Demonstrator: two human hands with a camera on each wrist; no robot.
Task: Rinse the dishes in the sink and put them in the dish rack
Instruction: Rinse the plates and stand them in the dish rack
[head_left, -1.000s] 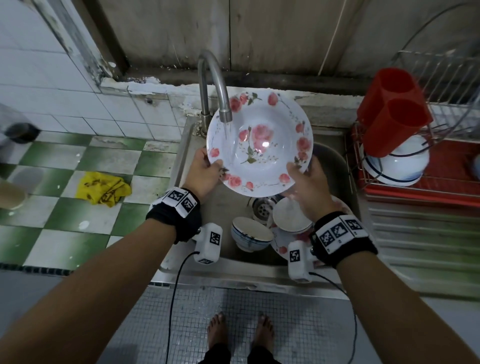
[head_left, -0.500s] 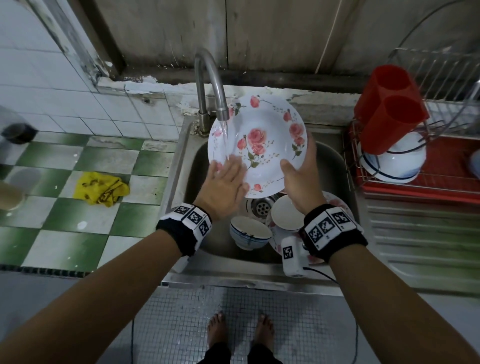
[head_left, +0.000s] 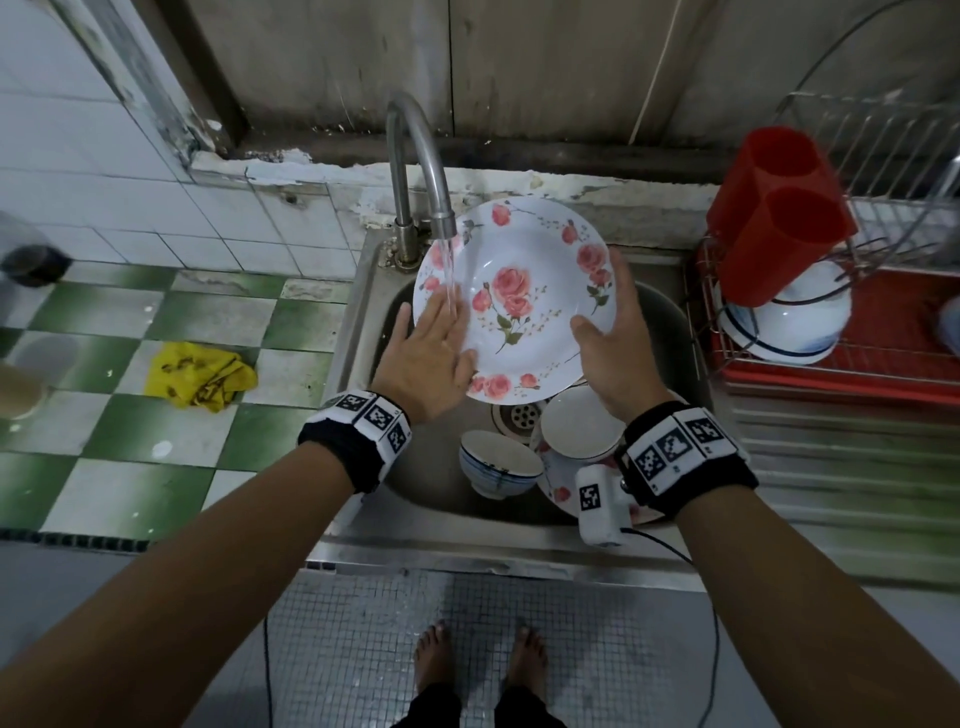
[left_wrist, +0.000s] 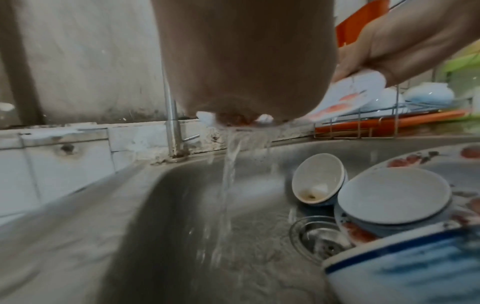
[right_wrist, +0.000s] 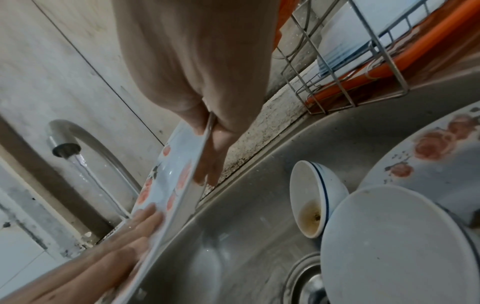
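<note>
A: Rose plate (head_left: 524, 306) tilted under the tap (head_left: 415, 156), over the sink's (head_left: 363, 322) back edge, water running down its left side.

B: Right hand (head_left: 613, 343) grips the right rim, thumb in front; the right wrist view shows its fingers (right_wrist: 210, 164) behind the plate.

A: Left hand (head_left: 431, 358) lies flat on the face, fingers straight.

B: Left wrist view shows water pouring off below. Bowls (head_left: 501, 462) and another plate (right_wrist: 441, 148) sit by the drain. Dish rack (head_left: 857, 332) beside the sink's right edge.
</note>
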